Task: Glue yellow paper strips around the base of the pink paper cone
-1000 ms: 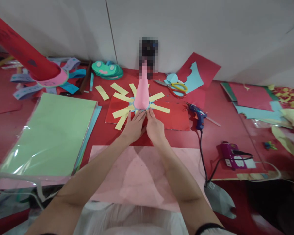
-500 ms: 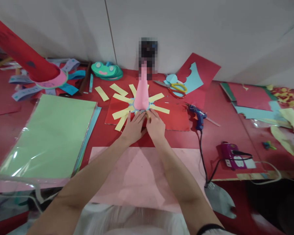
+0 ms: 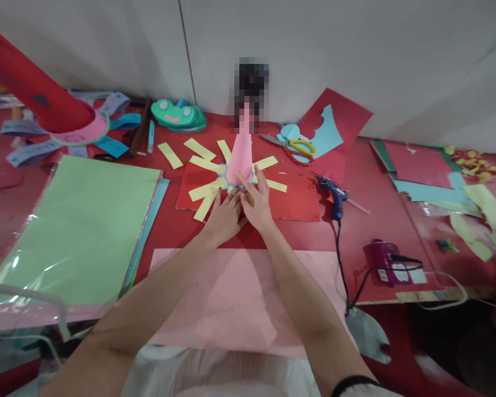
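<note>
A pink paper cone stands on a blue scalloped paper base, with pale yellow paper strips fanning out around it. Under them lies a red board. My left hand lies flat at the near side of the cone, its fingertips at the base's edge. Beside it, my right hand has its fingers apart, reaching to the cone's lower right side. A small brownish patch shows under the right palm; I cannot make out what it is. The strips beneath both hands are hidden.
A blue glue gun and yellow-and-orange-handled scissors lie to the right, near a purple power adapter. Pink paper is in front of me. Bagged green paper, frog cutouts and a red tube are leftward.
My right hand has lifted and opened its fingers, reaching up toward the cone's side. My left hand stays in nearly the same spot. The view has shifted slightly.
</note>
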